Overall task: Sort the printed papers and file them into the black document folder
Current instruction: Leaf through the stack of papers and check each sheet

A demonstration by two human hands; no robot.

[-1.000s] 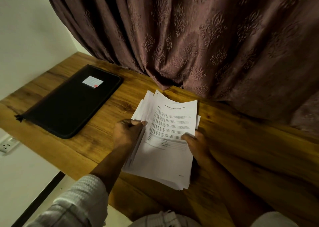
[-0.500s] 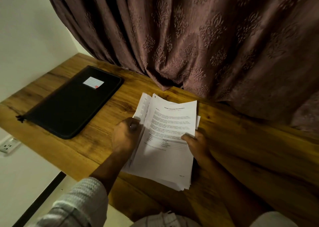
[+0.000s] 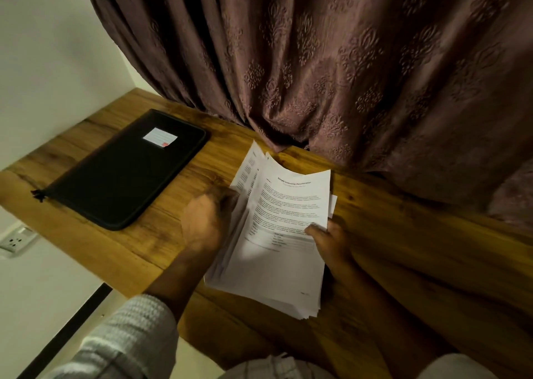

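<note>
Supervisor: Status on the sorting, please?

Operator: I'm on the head view. The stack of white printed papers (image 3: pixel 277 266) rests on the brown wood-grain desk (image 3: pixel 418 257) right in front of the person. It is well apart from the flat black zippered fabric document folder (image 3: pixel 121 174), which lies closed at the far left with its small white label (image 3: pixel 160 138) facing up.

Supervisor: What has changed in the last second?

Operator: The left hand (image 3: pixel 203 223). A second ago its thumb lay on the left edge of the top sheet. Now it has dug in, with its fingers curled and the tips tucked among the left edges of the sheets. It is blurred, so I cannot tell how many sheets it pinches. The top sheet (image 3: pixel 291 202) bows up at its far left corner, and a lower page fans out further to the left.

Supervisor: And the other hand?

Operator: The right hand (image 3: pixel 328 241) has not shifted. Its thumb presses on the right edge of the top sheet. Its other fingers are hidden under the stack, so I read that as a pinch.

Supervisor: Meaning for the task?

Operator: I judge the sorting has only just begun. The person is leafing into the stack, not lifting it. Nothing is filed yet, and the folder must be unzipped first. The loose fan could slip out of line.
</note>
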